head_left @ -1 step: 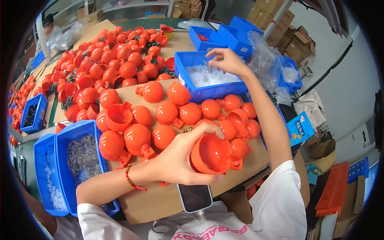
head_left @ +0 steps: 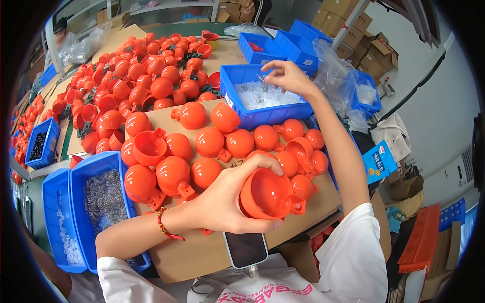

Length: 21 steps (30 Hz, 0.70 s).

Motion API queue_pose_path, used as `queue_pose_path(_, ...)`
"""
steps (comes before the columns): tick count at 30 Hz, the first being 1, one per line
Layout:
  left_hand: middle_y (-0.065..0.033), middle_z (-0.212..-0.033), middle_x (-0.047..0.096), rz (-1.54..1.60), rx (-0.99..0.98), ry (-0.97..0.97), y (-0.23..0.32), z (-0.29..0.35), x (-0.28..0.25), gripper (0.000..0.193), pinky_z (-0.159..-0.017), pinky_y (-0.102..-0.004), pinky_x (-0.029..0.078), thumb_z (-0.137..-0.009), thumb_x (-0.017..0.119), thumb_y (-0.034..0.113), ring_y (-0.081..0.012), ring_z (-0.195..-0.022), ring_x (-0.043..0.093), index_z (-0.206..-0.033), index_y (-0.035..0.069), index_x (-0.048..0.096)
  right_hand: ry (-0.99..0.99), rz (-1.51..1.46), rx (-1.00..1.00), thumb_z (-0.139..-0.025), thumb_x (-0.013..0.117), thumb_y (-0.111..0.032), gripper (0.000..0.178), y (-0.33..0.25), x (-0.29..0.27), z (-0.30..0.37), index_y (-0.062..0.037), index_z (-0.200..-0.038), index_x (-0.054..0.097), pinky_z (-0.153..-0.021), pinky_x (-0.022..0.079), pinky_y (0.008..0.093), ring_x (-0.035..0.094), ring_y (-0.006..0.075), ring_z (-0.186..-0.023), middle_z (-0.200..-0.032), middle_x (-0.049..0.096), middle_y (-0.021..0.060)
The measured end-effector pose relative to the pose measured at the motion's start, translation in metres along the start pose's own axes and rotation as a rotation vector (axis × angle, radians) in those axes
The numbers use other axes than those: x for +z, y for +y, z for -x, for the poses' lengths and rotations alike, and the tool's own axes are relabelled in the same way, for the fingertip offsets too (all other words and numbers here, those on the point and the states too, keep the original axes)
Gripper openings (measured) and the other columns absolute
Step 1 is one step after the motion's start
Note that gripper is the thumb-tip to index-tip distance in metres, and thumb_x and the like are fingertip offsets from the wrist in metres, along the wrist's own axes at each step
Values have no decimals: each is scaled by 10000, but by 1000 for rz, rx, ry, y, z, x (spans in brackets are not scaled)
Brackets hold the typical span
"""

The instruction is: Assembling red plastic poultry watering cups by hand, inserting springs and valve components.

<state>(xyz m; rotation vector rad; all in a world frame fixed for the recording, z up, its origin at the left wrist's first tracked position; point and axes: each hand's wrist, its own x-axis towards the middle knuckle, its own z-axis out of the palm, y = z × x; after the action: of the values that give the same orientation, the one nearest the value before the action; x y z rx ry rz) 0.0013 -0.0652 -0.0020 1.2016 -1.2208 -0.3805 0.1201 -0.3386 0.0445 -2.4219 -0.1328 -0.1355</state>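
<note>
My left hand [head_left: 230, 194] is wrapped round a hollow orange-red plastic cup [head_left: 268, 194] with a small lug on its rim, its opening turned up toward me. My right hand [head_left: 288, 78] is pinched above a blue bin [head_left: 275, 113] holding small white plastic pieces [head_left: 268, 97]. Between thumb and forefinger shows a small metal spring [head_left: 262, 80], partly hidden by the fingers. Several more orange-red cups [head_left: 173, 174], mostly dome up, lie on the cardboard [head_left: 182, 260] between my hands and the bin.
A big heap of orange-red cups [head_left: 136, 76] with dark clips lies at the far left. Near left stand blue bins of metal springs [head_left: 103, 197] and white rings [head_left: 70, 247]. A phone [head_left: 246, 250] lies at the near edge. Blue bins [head_left: 260, 50] and plastic bags [head_left: 333, 70] stand far right.
</note>
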Motion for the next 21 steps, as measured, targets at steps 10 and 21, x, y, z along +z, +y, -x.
queue_pose_path(10,-103,-1003,561,1,-115,-11,1,-3,-5,646,-832,-326,453,-596,780,216,-200,-940,576,-1124,33,456,131,-404,27,-857,525,-188,141,-33,-4,46,-60,-914,509,-419,366,185,438,43,-554,-635,424,-36)
queue_pose_path(21,-89,-995,564,-23,-84,127,3,-4,-2,612,-824,-305,450,-611,774,167,-141,-939,550,-1114,11,461,-142,-393,-214,-769,624,-31,142,-97,-4,159,-32,-911,629,-669,471,224,585,118,-767,-870,631,56)
